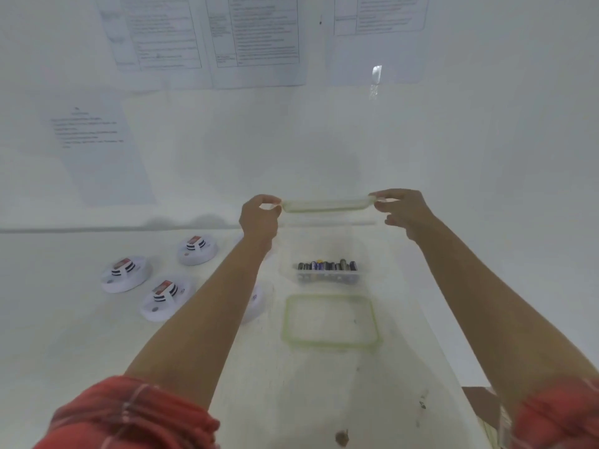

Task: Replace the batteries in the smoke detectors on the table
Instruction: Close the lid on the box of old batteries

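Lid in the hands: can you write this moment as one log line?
left hand: pinches lid | right hand: pinches lid | batteries: in box | other lid: lies flat | detectors: untouched

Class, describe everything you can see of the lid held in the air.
The lid looks like clear plastic with a pale green rim, seen nearly edge-on. It is held level above the battery box. The left hand pinches one end, the right hand the other.

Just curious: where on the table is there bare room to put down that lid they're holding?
Bare table lies nearer than the flat lid, also at the near left. Crowded around the smoke detectors and battery box.
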### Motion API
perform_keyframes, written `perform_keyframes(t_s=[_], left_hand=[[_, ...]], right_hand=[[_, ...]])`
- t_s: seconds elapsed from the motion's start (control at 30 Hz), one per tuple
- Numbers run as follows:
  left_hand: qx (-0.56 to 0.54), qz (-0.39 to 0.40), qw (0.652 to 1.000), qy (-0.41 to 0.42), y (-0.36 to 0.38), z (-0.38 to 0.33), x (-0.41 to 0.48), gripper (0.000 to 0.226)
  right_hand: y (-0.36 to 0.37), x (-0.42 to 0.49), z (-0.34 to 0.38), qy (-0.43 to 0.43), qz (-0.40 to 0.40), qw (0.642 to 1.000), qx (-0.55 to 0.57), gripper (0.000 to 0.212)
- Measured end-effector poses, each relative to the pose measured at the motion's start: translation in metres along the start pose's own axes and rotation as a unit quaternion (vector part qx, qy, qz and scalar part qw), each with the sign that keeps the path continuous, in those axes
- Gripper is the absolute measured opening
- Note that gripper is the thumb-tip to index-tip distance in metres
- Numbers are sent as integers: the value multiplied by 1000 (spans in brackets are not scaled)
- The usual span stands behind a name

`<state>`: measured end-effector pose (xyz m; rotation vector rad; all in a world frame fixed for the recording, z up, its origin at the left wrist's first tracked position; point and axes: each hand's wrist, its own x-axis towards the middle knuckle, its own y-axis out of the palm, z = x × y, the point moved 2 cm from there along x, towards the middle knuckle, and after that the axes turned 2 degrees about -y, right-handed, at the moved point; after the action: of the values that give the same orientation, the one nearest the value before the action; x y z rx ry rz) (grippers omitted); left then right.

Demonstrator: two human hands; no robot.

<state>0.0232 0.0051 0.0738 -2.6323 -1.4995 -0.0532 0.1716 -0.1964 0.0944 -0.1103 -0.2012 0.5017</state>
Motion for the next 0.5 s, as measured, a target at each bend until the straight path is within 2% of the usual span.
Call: perform_keyframes(t_s=[0.1,0.2,0.3,0.37,0.5], left_hand=[[-50,42,996,-55,11,6,27,30],[-126,42,981,-143,26,9,48,21],[-167,25,968,-186,35,15,64,19],[-155,23,969,-190,37,22,76,11],[-160,19,967,-199,41,38,94,36]], right_hand=[[3,31,-13,-14,-11,1000,19,26],[11,63,-26,-2,6,1000,5,31],[18,88,-35,63,24,997,43,20],[22,100,-41,112,29,990,80,13],[27,118,-59,128,-3,989,71,15]])
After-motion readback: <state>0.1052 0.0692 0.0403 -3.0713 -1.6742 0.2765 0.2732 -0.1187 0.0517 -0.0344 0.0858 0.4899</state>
